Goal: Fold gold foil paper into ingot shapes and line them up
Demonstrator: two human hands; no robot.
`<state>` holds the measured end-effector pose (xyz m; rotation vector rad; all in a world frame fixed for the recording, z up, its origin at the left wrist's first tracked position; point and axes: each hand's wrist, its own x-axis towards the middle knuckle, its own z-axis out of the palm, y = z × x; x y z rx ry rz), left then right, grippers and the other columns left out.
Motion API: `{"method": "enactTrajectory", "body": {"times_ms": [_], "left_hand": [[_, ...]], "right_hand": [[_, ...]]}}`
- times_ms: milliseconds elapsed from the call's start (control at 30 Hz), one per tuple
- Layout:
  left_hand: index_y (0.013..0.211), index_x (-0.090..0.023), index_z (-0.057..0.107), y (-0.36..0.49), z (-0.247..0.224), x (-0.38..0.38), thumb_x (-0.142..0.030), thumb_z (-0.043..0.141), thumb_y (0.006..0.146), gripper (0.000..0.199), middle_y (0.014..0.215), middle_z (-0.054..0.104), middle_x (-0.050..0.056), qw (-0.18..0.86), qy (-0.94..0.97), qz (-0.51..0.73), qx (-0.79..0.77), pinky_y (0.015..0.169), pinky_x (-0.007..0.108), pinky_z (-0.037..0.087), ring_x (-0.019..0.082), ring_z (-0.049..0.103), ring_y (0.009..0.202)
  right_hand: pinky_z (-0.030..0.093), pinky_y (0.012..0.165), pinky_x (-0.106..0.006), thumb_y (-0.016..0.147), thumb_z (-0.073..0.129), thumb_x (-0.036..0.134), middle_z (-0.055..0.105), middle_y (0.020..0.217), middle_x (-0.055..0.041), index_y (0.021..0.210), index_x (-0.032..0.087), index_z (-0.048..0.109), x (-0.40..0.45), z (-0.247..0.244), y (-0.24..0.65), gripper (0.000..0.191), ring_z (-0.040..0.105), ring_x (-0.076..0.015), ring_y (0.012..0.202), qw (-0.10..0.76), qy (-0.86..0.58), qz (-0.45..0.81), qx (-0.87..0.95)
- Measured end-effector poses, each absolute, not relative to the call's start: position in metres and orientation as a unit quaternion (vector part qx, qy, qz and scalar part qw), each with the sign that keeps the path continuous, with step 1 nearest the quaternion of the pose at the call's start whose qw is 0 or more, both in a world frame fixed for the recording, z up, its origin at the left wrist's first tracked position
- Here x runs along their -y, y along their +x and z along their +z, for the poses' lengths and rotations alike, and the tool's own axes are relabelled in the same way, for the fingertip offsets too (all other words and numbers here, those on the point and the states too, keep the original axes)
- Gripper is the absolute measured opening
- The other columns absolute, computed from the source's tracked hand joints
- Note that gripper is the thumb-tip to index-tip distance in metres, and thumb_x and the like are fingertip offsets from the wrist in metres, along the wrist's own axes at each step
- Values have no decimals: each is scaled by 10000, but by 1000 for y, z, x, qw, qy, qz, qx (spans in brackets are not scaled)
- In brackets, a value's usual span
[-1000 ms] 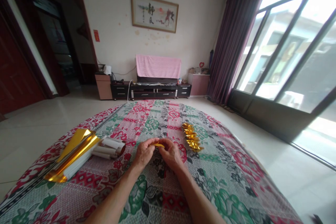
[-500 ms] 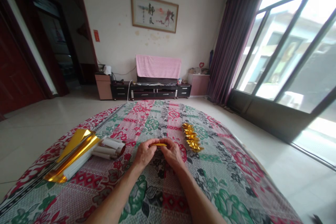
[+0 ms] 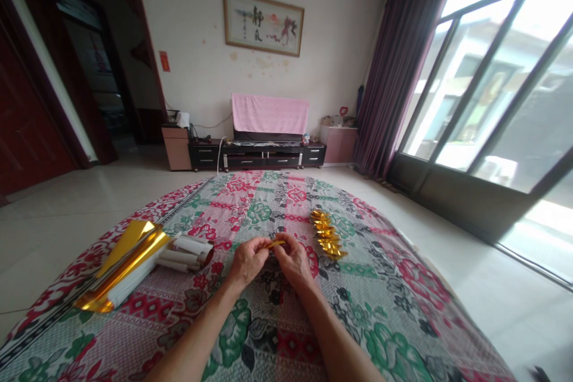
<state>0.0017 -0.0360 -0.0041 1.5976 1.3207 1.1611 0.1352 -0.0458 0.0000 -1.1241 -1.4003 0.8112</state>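
Note:
Between my two hands is a small folded piece of gold paper point(image 3: 276, 243), seen edge-on and partly covered by fingers. My left hand point(image 3: 250, 259) pinches its left end. With thumb and fingers closed, my right hand point(image 3: 293, 258) grips the other end. Just right of my hands, a row of folded gold foil pieces point(image 3: 328, 234) lies on the floral cloth point(image 3: 259, 212). Over to the left rest shiny gold foil sheets point(image 3: 138, 262), loosely rolled, with their pale undersides partly showing.
Several white paper rolls point(image 3: 185, 252) lie beside the gold sheets. The cloth covers a rounded table. Beyond it stands a low black cabinet point(image 3: 268, 160) below a pink towel point(image 3: 271, 113). A dark curtain point(image 3: 394, 59) and large window are on the right.
The gold paper has tilted slightly, its right end now higher. My right fingers have shifted up a little along it, while the left hand stays almost in place.

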Motion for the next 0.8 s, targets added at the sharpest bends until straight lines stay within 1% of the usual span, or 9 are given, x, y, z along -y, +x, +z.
{"method": "enactTrajectory", "body": {"times_ms": [133, 267, 400, 567, 700, 800], "left_hand": [[889, -166, 643, 2, 0, 40, -290, 518, 718, 245, 805, 712, 46, 368, 637, 445, -510, 683, 268, 509, 184, 658, 732], [888, -161, 637, 2, 2, 41, -350, 521, 734, 270, 790, 710, 52, 364, 641, 443, -511, 658, 266, 502, 186, 658, 715], [887, -150, 631, 0, 5, 42, -383, 531, 728, 299, 723, 705, 49, 378, 635, 433, -516, 618, 265, 495, 189, 655, 672], [882, -157, 651, 0, 8, 42, -390, 536, 723, 305, 724, 707, 50, 369, 641, 428, -520, 633, 261, 492, 191, 655, 688], [863, -171, 672, 0, 10, 43, -346, 529, 723, 265, 723, 708, 44, 360, 647, 428, -519, 650, 256, 490, 186, 652, 694], [830, -180, 693, 0, 12, 45, -329, 528, 721, 248, 764, 713, 40, 342, 659, 422, -520, 667, 246, 483, 185, 649, 732]], "right_hand": [[508, 674, -263, 723, 538, 285, 673, 889, -61, 1049, 152, 536, 40, -9, 133, 352, 643, -165, 757, 585, -430, 387, 569], [512, 706, -265, 720, 563, 307, 676, 868, -49, 1014, 162, 551, 37, -14, 133, 328, 642, -160, 768, 600, -424, 376, 564], [505, 704, -252, 732, 558, 333, 680, 845, -40, 937, 158, 601, 39, -12, 135, 273, 631, -155, 751, 581, -428, 371, 585], [495, 694, -239, 754, 540, 342, 677, 833, -26, 942, 164, 631, 41, -9, 137, 274, 616, -150, 735, 564, -431, 357, 607], [485, 655, -223, 761, 529, 345, 666, 792, -13, 929, 165, 644, 42, -7, 137, 272, 600, -139, 699, 556, -434, 348, 618], [485, 639, -228, 756, 528, 350, 663, 757, -13, 911, 162, 658, 44, -4, 137, 277, 595, -142, 682, 551, -446, 338, 619]]}}
